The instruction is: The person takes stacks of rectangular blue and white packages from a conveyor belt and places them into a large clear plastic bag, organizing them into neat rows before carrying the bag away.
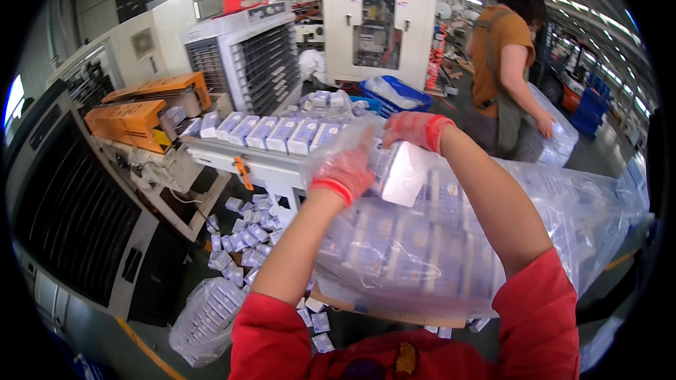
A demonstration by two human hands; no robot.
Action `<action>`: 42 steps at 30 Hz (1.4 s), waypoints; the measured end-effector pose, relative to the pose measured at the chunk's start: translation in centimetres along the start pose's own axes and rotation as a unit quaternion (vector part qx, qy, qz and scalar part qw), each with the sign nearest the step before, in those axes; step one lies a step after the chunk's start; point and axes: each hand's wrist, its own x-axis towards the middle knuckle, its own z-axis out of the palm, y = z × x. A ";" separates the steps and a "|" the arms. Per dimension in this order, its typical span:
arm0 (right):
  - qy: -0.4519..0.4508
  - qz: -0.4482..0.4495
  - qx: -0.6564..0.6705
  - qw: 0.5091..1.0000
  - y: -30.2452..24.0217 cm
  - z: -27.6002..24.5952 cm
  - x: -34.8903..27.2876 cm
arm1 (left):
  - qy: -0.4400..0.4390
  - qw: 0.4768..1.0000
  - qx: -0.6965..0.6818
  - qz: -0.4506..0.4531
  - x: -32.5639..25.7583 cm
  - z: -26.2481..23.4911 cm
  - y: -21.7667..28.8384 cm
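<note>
My left hand point(345, 172) wears a red-and-white glove and grips the rim of a large clear plastic bag point(563, 204) full of small tissue packs. My right hand point(415, 129), gloved the same way, holds a white tissue pack point(403, 172) at the bag's mouth. Both hands are close together above the bag. The bag rests on a cardboard sheet point(380, 309) in front of me. A row of blue-and-white tissue packs point(271, 132) lies on the conveyor point(246, 162) just behind my hands.
Several loose packs point(243, 236) litter the floor under the conveyor, beside a smaller filled bag point(208, 317). An orange machine point(144, 116) stands at left, a white cabinet point(377, 21) behind. A person in an orange shirt point(503, 56) handles another bag at right.
</note>
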 end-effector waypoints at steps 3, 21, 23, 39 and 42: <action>-0.081 0.124 0.231 0.962 -1.8 -0.1 1.3 | 0.021 0.920 0.298 0.255 4.5 1.0 -5.5; 0.143 0.358 0.187 0.904 5.7 10.8 4.7 | -0.016 0.924 -0.352 0.150 9.8 7.5 -3.7; 0.102 0.217 0.225 0.945 1.0 7.9 1.9 | -0.017 0.957 -0.251 0.145 7.0 7.3 -2.7; 0.064 0.328 0.092 0.938 -2.1 3.0 -25.7 | -0.001 0.993 0.037 0.113 -0.1 5.9 -2.0; 0.025 0.680 -0.128 0.722 -4.9 3.2 -36.3 | 0.082 0.954 -0.062 0.280 -4.6 0.1 -5.5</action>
